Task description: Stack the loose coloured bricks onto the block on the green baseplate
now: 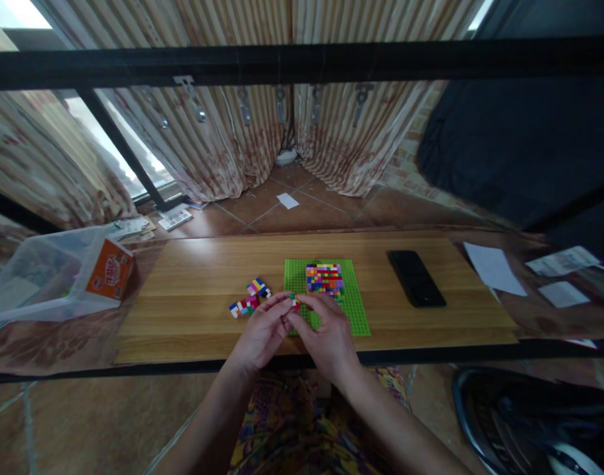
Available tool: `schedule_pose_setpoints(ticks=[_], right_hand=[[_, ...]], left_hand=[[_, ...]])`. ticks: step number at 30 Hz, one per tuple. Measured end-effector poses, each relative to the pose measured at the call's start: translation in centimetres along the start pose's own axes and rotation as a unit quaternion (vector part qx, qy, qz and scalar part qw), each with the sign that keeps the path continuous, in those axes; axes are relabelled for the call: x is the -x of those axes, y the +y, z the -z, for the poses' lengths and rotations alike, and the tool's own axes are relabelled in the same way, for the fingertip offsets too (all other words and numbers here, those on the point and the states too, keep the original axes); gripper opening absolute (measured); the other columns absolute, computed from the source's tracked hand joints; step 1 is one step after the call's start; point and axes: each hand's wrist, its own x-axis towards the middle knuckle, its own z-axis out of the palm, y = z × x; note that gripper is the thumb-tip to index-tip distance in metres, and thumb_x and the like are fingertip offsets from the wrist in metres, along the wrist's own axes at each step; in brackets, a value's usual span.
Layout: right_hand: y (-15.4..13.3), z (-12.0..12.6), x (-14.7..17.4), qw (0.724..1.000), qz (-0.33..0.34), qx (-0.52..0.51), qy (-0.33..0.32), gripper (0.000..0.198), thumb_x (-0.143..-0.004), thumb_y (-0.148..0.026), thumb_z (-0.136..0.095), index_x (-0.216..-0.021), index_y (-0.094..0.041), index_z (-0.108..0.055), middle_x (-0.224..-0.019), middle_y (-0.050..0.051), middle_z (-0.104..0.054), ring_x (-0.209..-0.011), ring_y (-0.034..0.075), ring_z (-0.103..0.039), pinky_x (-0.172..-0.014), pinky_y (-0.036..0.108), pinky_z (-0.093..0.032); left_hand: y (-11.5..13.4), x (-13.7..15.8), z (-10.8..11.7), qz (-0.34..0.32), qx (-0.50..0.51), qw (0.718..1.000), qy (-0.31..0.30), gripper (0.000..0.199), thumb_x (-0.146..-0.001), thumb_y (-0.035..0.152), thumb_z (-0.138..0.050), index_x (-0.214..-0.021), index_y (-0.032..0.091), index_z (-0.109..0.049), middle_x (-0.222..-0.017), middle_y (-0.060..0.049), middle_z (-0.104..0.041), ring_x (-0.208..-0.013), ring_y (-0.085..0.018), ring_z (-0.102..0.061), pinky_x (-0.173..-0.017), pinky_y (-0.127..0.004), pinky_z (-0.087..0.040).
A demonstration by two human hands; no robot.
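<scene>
We pinch a tiny red-and-white plastic brick (295,303) between our left hand (260,333) and right hand (326,336) over the studded green baseplate (354,310) near the wooden table's (193,277) front edge, loose bricks (249,298) left, black phone (416,278) right.

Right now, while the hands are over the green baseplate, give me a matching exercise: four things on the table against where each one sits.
Things:
1. small brick piece
2. multicoloured brick block
3. black phone
4. loose brick clusters

Places:
A. on the bare wood, right of the green baseplate
B. pinched between the left hand and the right hand
C. on the wood, left of the baseplate
D. on the baseplate's far part

Pairs: 1-B, 2-D, 3-A, 4-C
</scene>
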Motion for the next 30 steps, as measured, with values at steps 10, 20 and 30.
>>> schedule_pose_setpoints(ticks=[10,20,30], right_hand=[[0.9,0.0,0.2,1.0,0.022,0.007,-0.008,0.015,-0.089,-0.021,-0.055,-0.092,-0.023,-0.07,-0.09,0.005,-0.069,-0.087,0.018,-0.062,-0.08,0.032,-0.05],[1.7,-0.1,0.1,0.947,-0.201,-0.25,0.013,0.013,-0.079,-0.032,-0.065,-0.081,-0.023,-0.075,-0.081,0.003,-0.072,-0.077,0.018,-0.065,-0.073,0.032,-0.051],[1.3,0.4,0.5,0.914,-0.274,-0.297,0.031,0.016,-0.073,-0.035,-0.068,-0.076,-0.02,-0.072,-0.071,0.001,-0.069,-0.065,0.015,-0.059,-0.062,0.027,-0.047]], left_hand=[[-0.7,-0.2,0.3,0.003,-0.022,1.0,-0.013,0.02,-0.065,0.011,-0.073,-0.084,0.013,-0.069,-0.075,-0.002,-0.07,-0.067,-0.012,-0.064,-0.067,-0.023,-0.05],[-1.2,0.3,-0.4,-0.018,-0.127,0.992,-0.019,0.022,-0.065,0.025,-0.078,-0.082,0.014,-0.071,-0.073,-0.001,-0.066,-0.065,-0.01,-0.057,-0.064,-0.022,-0.046],[-2.2,0.7,-0.8,-0.048,-0.19,0.98,0.022,0.026,-0.063,0.033,-0.081,-0.077,0.016,-0.068,-0.069,0.003,-0.062,-0.059,-0.007,-0.05,-0.056,-0.019,-0.039]])
